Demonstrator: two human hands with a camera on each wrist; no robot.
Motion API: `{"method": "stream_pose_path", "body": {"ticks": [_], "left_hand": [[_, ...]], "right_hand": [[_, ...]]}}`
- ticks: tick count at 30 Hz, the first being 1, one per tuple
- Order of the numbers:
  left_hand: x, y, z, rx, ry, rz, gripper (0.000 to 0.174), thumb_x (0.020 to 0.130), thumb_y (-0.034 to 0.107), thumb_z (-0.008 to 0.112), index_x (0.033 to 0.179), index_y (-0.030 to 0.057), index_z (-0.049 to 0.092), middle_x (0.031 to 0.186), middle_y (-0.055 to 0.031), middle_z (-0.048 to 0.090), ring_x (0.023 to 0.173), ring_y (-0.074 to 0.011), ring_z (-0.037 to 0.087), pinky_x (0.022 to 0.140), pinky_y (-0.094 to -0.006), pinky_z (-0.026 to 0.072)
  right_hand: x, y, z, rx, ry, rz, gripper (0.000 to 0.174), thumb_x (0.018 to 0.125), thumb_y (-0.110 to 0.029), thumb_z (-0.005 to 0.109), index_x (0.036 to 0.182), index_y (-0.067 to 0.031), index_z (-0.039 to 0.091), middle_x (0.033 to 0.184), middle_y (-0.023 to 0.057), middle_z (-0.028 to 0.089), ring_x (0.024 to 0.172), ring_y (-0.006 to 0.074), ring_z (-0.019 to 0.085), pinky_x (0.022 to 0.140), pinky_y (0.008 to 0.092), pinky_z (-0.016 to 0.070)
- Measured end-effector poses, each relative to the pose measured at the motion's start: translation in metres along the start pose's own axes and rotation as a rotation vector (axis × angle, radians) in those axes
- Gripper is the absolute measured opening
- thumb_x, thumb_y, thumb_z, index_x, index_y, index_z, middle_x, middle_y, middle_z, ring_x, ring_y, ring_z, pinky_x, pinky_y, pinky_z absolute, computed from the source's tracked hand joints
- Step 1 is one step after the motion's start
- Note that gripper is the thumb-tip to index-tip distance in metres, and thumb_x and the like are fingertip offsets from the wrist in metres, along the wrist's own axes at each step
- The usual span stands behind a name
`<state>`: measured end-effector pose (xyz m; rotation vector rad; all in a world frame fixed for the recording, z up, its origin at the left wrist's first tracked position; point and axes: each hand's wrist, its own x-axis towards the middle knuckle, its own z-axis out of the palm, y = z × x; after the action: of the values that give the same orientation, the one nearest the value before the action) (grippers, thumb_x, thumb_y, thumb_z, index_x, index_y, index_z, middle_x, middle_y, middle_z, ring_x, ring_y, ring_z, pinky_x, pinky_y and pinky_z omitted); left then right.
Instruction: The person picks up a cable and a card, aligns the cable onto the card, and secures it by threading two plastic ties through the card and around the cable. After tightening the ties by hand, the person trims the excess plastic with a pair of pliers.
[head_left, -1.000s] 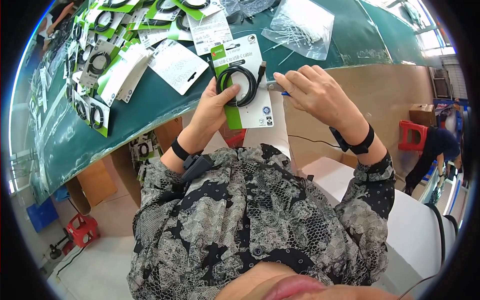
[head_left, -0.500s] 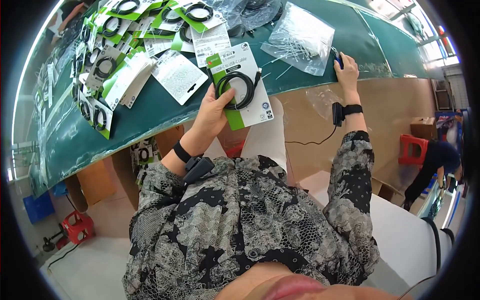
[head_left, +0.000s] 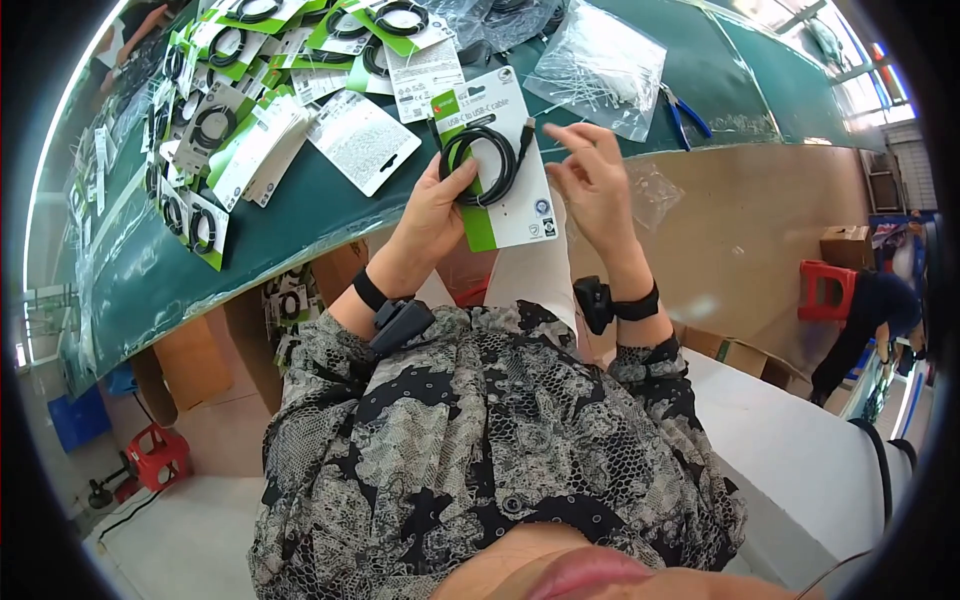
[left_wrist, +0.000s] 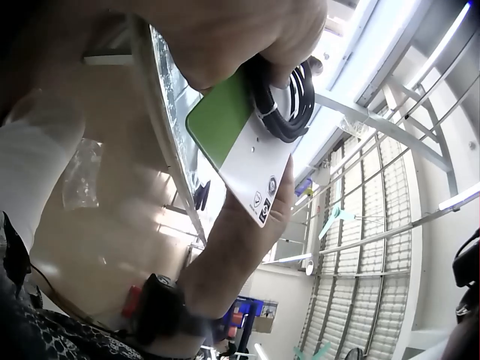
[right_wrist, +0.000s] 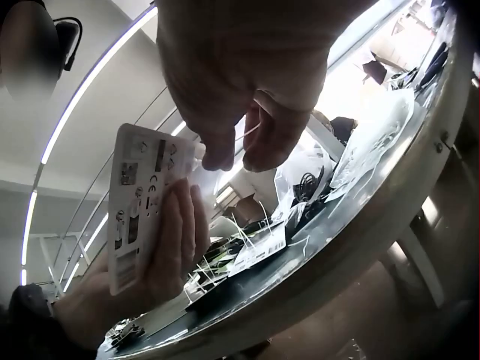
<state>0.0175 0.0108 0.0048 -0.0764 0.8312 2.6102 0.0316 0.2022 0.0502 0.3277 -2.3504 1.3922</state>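
In the head view my left hand (head_left: 435,208) grips a USB-C cable card (head_left: 515,215), thumb on the front. A coiled black cable (head_left: 507,180) lies against its white and green face, one plug pointing up near the right edge. The left wrist view shows the card's green lower corner (left_wrist: 217,124) below the fingers. My right hand (head_left: 597,190) is beside the card's right edge, its fingers bent and thumb apart from them. In the right wrist view the printed back (right_wrist: 139,202) faces the camera, the right fingertips near its upper edge. Blue-handled cutters (head_left: 688,120) lie at the table edge.
Many carded cables (head_left: 215,125) are heaped on the green table (head_left: 300,215) at the left. A loose card (head_left: 362,140) lies nearer. A clear bag of white cable ties (head_left: 600,70) sits beyond the hands. A red stool (head_left: 827,290) and a bending person are at right.
My right hand has put the blue-handled cutters on the table at the right and come back beside the card. The left hand keeps its grip, the card shifting slightly.
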Motion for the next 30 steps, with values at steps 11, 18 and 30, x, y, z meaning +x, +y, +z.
{"method": "stream_pose_path", "body": {"ticks": [11, 18, 30], "left_hand": [[-0.008, 0.008, -0.013, 0.219, 0.106, 0.127, 0.031, 0.090, 0.003, 0.054, 0.120, 0.0026, 0.045, 0.110, -0.0063, 0.058, 0.098, -0.0156, 0.059, 0.085, -0.0307, 0.0506], [0.006, -0.031, -0.013, 0.457, 0.106, 0.410, 0.030, 0.086, 0.003, 0.058, 0.114, 0.0020, 0.046, 0.107, -0.0075, 0.059, 0.094, -0.0172, 0.059, 0.080, -0.0277, 0.0483], [-0.005, -0.027, -0.015, 0.898, -0.171, 0.559, 0.045, 0.085, 0.000, 0.055, 0.124, 0.0036, 0.032, 0.113, -0.0105, 0.053, 0.103, -0.0218, 0.055, 0.087, -0.0305, 0.0443]], "right_hand": [[-0.021, 0.013, -0.017, -0.324, -0.141, -0.060, 0.017, 0.079, 0.001, 0.063, 0.095, -0.0023, 0.062, 0.078, 0.0104, 0.058, 0.068, 0.0198, 0.059, 0.060, 0.0279, 0.0466], [-0.011, -0.032, 0.053, -0.081, -0.147, -0.009, 0.019, 0.081, -0.017, 0.067, 0.089, -0.0012, 0.061, 0.079, 0.0109, 0.059, 0.064, 0.0222, 0.059, 0.059, 0.0310, 0.0471], [0.000, -0.020, 0.083, 0.003, -0.002, 0.161, 0.033, 0.077, -0.025, 0.070, 0.083, 0.0014, 0.052, 0.077, 0.0154, 0.059, 0.069, 0.0319, 0.058, 0.062, 0.0389, 0.0474]]}}
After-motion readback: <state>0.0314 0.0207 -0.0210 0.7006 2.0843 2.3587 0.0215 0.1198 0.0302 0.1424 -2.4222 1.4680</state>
